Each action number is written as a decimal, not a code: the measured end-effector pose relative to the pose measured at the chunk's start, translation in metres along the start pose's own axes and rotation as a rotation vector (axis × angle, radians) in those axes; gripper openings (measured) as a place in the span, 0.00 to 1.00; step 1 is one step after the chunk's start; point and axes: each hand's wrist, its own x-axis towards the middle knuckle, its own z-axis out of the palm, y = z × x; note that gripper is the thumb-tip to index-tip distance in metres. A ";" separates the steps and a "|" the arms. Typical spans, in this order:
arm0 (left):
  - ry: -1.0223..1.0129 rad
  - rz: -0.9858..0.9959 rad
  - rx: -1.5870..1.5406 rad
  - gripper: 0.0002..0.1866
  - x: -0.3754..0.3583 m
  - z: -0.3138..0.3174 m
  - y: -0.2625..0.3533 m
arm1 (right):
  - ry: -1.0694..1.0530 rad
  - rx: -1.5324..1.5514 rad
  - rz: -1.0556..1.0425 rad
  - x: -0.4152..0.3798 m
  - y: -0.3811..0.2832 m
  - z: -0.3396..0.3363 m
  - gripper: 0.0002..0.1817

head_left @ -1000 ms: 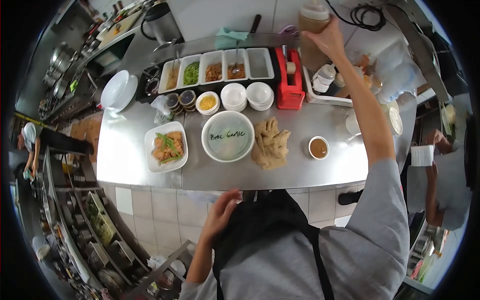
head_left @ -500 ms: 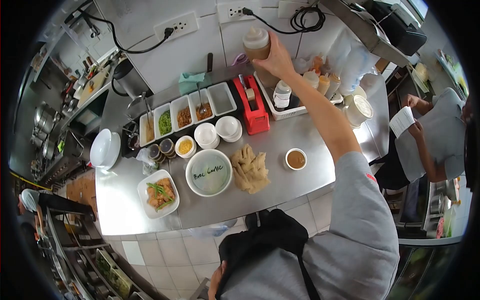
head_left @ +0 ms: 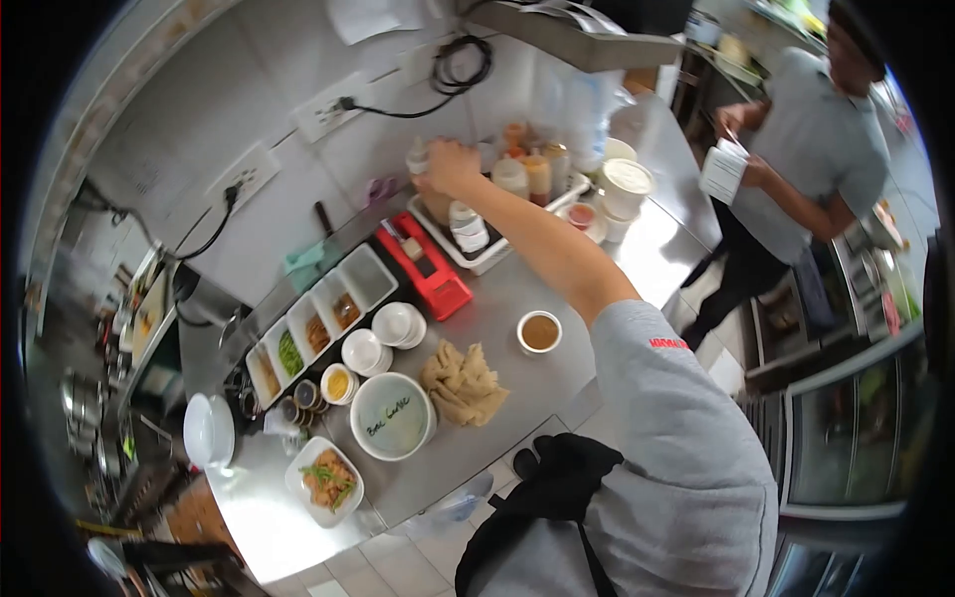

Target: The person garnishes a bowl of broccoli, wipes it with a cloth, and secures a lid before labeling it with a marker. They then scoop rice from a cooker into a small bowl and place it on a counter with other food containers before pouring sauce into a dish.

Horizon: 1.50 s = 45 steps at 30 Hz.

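My right hand reaches to the back left corner of a white basket, its fingers closed around a squeeze bottle with a pale cap and brownish contents. Much of that bottle is hidden by my hand and by a smaller labelled bottle in front of it. Other squeeze bottles stand to the right in the same basket. A small white cup of brown sauce sits on the steel counter below my forearm. My left hand is out of view.
A red tape dispenser stands left of the basket, beside a row of topping trays. Nearer are stacked white bowls, a lidded tub, a brown cloth and a food dish. A co-worker holds papers at right.
My right hand has lowered the squeeze bottle from above into the basket's back left corner. My view has turned right, and my left hand has gone out of sight.
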 end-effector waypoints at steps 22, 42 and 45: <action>-0.181 0.205 0.390 0.31 0.093 -0.001 -0.013 | -0.068 0.529 -0.001 -0.292 0.126 0.056 0.48; 0.155 -0.452 -0.377 0.22 0.027 0.195 0.094 | 0.220 -0.220 0.129 -0.069 0.558 0.064 0.48; 0.434 -0.458 -0.472 0.19 0.009 0.203 0.120 | 0.233 0.037 0.202 -0.035 0.584 0.085 0.45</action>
